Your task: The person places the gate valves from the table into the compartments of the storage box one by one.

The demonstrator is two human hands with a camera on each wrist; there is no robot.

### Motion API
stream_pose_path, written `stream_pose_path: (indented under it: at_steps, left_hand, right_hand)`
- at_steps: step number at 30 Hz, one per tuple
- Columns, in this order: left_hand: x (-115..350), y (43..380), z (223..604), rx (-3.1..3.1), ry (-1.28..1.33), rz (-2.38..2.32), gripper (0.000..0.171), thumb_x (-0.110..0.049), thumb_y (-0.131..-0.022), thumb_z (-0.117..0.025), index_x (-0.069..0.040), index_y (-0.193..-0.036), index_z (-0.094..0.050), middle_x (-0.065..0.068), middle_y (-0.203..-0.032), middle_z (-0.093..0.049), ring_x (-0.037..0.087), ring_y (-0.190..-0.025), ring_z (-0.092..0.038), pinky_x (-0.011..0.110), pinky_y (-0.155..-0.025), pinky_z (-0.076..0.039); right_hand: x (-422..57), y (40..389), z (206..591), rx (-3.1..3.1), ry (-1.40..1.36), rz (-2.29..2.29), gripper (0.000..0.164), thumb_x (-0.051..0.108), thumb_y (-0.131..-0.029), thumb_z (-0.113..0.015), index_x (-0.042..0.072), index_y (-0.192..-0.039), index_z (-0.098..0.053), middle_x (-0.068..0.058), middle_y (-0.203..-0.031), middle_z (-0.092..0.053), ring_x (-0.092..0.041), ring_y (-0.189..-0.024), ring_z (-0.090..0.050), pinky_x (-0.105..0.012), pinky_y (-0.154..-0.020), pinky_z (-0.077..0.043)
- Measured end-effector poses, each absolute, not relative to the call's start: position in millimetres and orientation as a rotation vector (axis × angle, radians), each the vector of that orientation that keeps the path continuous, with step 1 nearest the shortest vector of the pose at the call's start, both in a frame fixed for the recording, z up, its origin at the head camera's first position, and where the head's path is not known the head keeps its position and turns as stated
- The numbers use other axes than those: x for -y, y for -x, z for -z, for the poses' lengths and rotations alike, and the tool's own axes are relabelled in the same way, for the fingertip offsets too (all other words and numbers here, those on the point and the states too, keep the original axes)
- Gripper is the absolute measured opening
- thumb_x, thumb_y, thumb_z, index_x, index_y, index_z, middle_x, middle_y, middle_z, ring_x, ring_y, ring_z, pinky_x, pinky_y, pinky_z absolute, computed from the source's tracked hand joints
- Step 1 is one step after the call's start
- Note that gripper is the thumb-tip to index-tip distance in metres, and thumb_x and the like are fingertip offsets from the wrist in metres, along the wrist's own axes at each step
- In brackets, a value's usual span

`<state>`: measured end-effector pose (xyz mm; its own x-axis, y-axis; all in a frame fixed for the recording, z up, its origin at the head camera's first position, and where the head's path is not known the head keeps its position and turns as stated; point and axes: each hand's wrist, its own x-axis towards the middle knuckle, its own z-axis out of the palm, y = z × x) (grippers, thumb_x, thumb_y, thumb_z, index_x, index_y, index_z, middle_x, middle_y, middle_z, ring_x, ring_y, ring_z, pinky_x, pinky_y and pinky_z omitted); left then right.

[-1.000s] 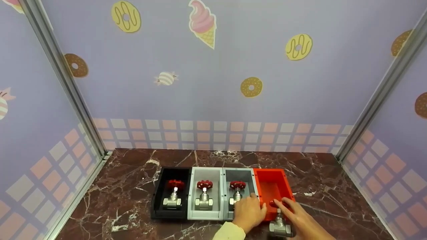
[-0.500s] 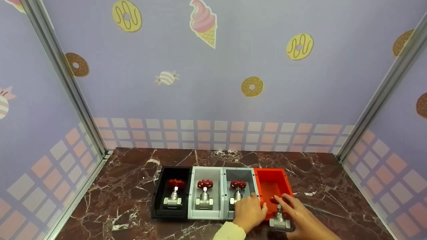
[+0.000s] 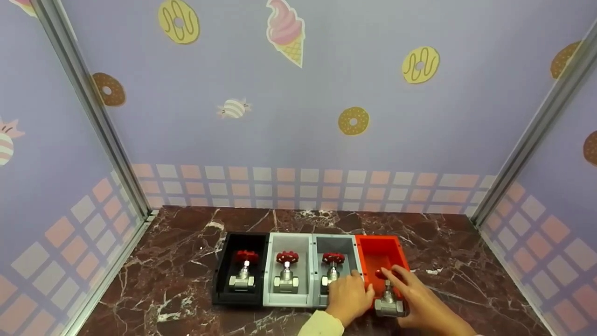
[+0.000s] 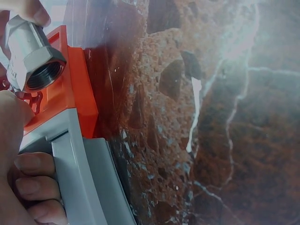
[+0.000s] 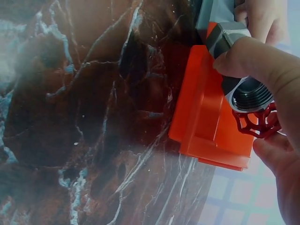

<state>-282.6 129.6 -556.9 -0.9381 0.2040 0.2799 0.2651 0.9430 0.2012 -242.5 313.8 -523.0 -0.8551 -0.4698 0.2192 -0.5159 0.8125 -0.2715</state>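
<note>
My right hand holds a metal valve with a red handwheel over the front of the orange bin. In the right wrist view the thumb lies across the steel body, with a finger by the handwheel. The valve's threaded opening faces the left wrist camera. My left hand grips the grey bin by its right wall, fingers curled inside and thumb on the orange bin's side. Another valve lies in the grey bin, partly hidden by that hand.
To the left, joined in the same row, are a white bin with a valve and a black bin with a valve. Underneath is a dark red marble-patterned table. A patterned wall panel rises behind.
My right hand has carried the valve a little away from me, from the orange bin's front edge to over its front part. My left hand has kept its place.
</note>
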Motion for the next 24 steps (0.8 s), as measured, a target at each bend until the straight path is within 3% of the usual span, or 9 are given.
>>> stream_pose_path:
  at_steps: [24]
  left_hand:
    - [-127.8, 282.5, 556.3, 2.864, 0.372, 0.348, 0.043, -0.054, -0.082, -0.051, -0.012, -0.087, -0.06, 0.003, -0.064, -0.063, 0.02, -0.053, -0.058, 0.035, -0.045, -0.037]
  right_hand:
    - [-310.7, 258.6, 515.6, 2.751, -0.748, -0.432, 0.109, 0.015, -0.043, -0.081, 0.018, -0.142, -0.033, -0.02, -0.137, -0.039, -0.035, -0.118, -0.045, -0.048, -0.084, -0.046]
